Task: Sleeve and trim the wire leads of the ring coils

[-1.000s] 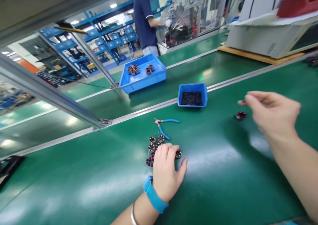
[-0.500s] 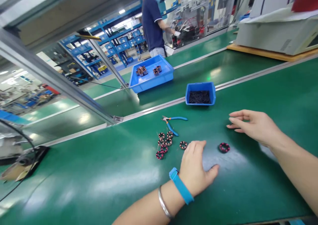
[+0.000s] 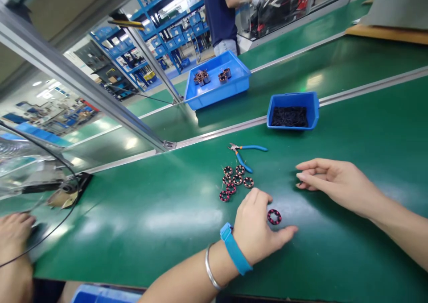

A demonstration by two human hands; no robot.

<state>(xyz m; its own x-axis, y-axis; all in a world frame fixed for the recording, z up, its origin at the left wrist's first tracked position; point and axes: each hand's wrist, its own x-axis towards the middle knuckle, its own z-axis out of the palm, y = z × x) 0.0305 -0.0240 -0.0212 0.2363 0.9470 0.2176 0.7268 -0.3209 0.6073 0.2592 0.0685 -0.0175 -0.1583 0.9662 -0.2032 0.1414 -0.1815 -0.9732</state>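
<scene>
Left hand (image 3: 256, 222) is arching wide beside a ring (image 3: 279, 215), nearside of pliers (image 3: 236, 149), apparently positioning it; gripping calls for narrowing. Right hand (image 3: 341, 182) is hovering half-curled, contents unclear.

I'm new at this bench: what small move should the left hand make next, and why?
I'd probably close the open left hand around the pink-and-black ring-shaped coil, since it lies between the thumb and fingers, apart from the cluster of similar coils.
</scene>
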